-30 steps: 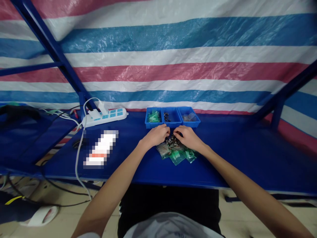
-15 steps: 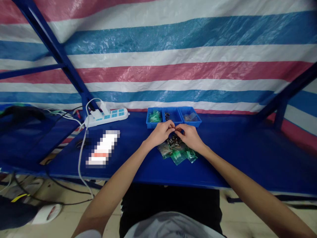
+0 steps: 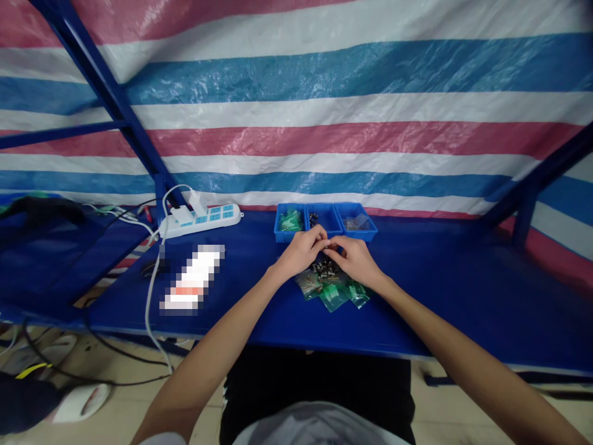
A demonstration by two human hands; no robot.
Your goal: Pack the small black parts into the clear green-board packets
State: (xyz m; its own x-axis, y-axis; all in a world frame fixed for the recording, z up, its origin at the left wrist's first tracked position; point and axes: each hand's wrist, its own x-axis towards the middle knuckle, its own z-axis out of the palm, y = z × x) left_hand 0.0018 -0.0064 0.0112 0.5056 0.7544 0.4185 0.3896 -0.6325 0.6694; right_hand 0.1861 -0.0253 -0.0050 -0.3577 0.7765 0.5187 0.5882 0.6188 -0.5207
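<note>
A: L hand (image 3: 303, 248) and R hand (image 3: 353, 258)?
B: Both over the tabletop (image 3: 417, 296), fingertips meeting at centre, just in front of the trays (image 3: 325, 221). Fingers curled in, tips pressed close together. Looks like they pinch sth small between them, but too tiny and blurred to say what, or which hand has it.

A: Under the hands?
B: Heap of small dark parts (image 3: 324, 268), touching or just below the fingers. Bags (image 3: 332, 293) lie beside it on the near side: clear-green, flat on the tabletop, overlapping, one greyish at the left.

A: Trays?
B: Three blue ones side by side, touching, by the far edge. Left has green stuff (image 3: 290, 219), mid a few dark bits (image 3: 314, 217), right a clear bag (image 3: 356, 222). Can't tell more.

A: Rest of tabletop?
B: White power strip (image 3: 204, 219) far left w/ plugs in it, white cable (image 3: 151, 290) running off the near edge. Blurred-out white and orange patch (image 3: 192, 278) near the cable, well apart from the hands.

A: Backdrop?
B: Striped tarp (image 3: 324, 105), red, white, blue. Blue frame bars (image 3: 102, 86) crossing at left, one at right too.
</note>
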